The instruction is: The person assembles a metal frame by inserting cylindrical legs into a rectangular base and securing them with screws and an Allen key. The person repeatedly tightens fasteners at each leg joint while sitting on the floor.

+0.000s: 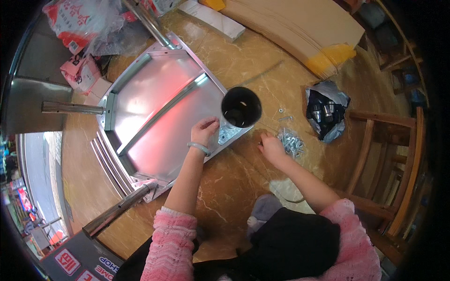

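An upturned silver metal shelf panel (183,110) lies on the floor, with a crossbar (161,112) and shiny tubular legs rising from its corners. A round leg tube (241,107), dark inside its open end, stands at the corner nearest my hands. Beside it, my left hand (205,132) is over the panel by the triangular corner bracket (226,134), fingers curled in. My right hand (273,149) is closed in a pinch, between that corner and a pile of bolts (291,142). What either hand holds, if anything, is too small to make out.
An Allen key (285,118) and a nut (281,110) lie above the bolts. To the right are an opened bag of metal fittings (326,111) and a wooden chair (398,173). Cardboard (290,33) lies at the back; plastic bags (86,23) are back left.
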Tool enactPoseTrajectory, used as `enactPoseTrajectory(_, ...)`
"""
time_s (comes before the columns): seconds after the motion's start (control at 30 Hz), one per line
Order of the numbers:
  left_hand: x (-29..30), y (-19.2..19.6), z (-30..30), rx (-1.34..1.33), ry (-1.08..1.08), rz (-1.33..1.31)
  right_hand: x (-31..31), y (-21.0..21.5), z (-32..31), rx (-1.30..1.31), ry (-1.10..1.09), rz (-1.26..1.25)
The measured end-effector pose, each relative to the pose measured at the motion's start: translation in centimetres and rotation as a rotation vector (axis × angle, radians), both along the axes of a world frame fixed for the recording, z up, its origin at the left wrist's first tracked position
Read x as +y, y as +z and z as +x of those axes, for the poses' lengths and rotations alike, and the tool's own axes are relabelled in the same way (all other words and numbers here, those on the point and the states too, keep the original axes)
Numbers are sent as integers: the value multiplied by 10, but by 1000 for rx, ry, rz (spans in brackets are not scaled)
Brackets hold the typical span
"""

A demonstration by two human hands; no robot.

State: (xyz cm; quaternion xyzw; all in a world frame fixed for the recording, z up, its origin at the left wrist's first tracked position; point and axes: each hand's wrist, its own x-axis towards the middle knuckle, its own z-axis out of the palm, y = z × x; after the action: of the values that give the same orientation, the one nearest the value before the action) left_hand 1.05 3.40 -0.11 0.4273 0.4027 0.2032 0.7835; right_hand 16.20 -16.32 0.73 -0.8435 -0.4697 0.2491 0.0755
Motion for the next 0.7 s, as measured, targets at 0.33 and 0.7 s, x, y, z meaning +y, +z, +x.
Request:
enactPoseTrajectory(0.33, -52, 19, -30, 512, -502, 1610, 3, -5, 22, 50, 78, 42)
enactPoseTrajectory(0.7, -76, 0, -35, 553, -21, 1168, 8, 33, 32, 361, 100, -24)
